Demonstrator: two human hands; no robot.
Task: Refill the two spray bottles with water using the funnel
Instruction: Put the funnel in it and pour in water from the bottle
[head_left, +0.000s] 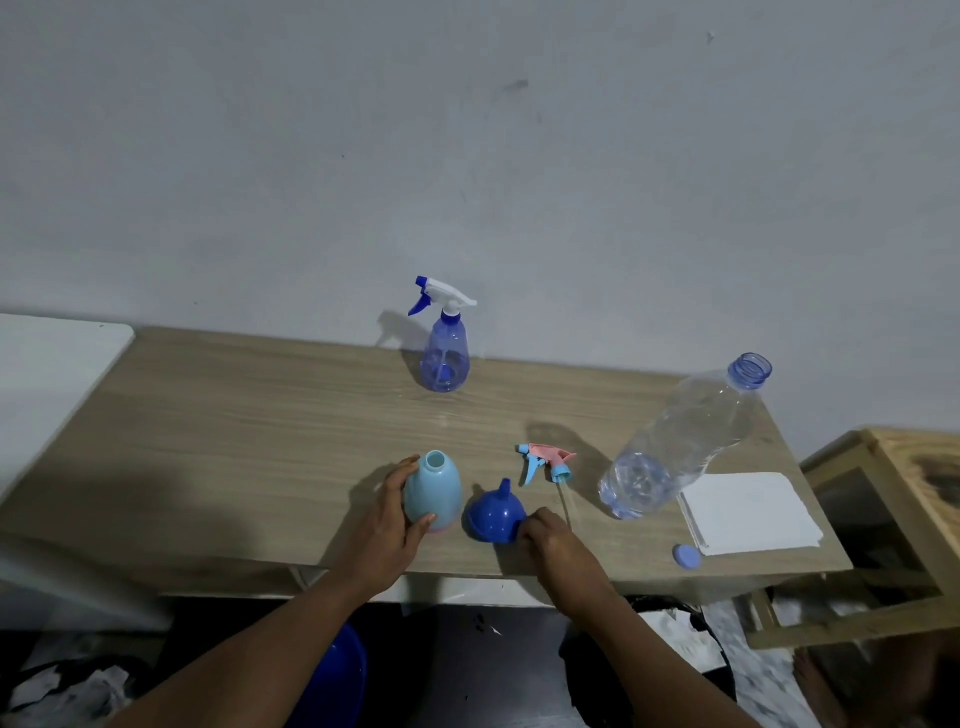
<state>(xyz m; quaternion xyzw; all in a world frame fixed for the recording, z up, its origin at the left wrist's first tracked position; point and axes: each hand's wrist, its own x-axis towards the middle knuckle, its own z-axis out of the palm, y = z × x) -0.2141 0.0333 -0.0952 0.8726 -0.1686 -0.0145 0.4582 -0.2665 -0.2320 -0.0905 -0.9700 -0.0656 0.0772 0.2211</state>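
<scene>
Two grips engaged: my left hand (389, 512) curls round the upright, uncapped spray bottle (434, 491); my right hand (550, 535) pinches the funnel (496, 517), inverted on the tabletop (234, 441), just right of the bottle's open neck.

Two spray bottles, the clear bottle (444, 358) and the pale bottle (432, 493); one funnel (496, 515); one trigger head (546, 459); one water bottle (675, 441); one cap (687, 557); one napkin stack (748, 514); two hands, left hand (389, 512) and right hand (551, 536).
</scene>
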